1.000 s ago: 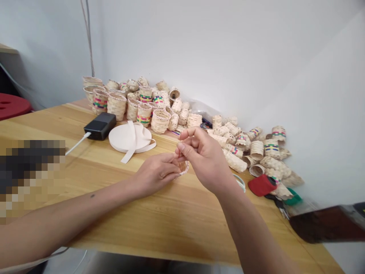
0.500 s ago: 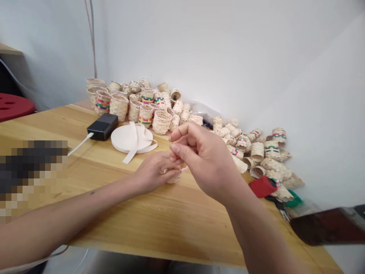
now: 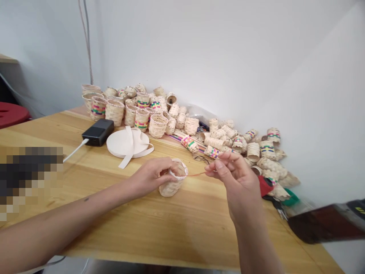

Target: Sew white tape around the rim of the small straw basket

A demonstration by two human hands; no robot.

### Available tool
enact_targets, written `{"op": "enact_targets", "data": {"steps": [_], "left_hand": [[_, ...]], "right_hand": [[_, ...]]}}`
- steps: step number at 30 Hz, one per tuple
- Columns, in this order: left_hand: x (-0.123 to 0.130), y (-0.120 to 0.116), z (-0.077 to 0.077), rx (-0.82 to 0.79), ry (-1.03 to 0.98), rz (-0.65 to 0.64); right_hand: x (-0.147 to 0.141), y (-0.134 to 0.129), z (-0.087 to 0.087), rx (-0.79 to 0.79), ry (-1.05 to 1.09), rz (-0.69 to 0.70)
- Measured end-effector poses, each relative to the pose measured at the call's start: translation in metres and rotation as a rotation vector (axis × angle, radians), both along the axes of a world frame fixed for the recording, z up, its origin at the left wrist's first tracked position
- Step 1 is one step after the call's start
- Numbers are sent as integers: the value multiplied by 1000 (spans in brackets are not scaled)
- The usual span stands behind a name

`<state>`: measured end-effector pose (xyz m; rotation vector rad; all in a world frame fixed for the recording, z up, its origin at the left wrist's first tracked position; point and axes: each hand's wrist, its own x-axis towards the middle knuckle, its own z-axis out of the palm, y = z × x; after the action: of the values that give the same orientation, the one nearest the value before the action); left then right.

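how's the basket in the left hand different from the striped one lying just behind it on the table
The held basket is plain pale weave; the striped basket has pink, green and yellow bands. The held one is gripped at its rim by the left hand, with a red strand running from it to the right hand's fingers; the striped one lies on its side, untouched. The held one looks larger. Both are small woven baskets.

A small basket (image 3: 173,182) of rough, matt woven straw is seen at the table's centre. The table (image 3: 159,224) is of smooth, lightly glossy wood. At ten o'clock, a matt cloth tape roll (image 3: 127,142) and a smooth black plastic box (image 3: 97,131) are found.
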<state>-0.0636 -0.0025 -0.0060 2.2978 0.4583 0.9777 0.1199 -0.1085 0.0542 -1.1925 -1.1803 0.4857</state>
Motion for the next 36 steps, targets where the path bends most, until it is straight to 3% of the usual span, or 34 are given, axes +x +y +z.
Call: {"op": "enact_targets", "data": {"steps": [5,11,21,36], "left_hand": [[-1,2,1,26,3,-128],[-3,1,1,119,31,-126],[-2,-5,-3,117,-6,-127],[-4,0,-7,146,-13,-92]], "right_hand": [[4,-5,-3,-3,-2,-38],[1,-7,-5,23,-23,-45],[-5,0,-5,157,-102,-259],[22,1,1,221,-106,-381]]}}
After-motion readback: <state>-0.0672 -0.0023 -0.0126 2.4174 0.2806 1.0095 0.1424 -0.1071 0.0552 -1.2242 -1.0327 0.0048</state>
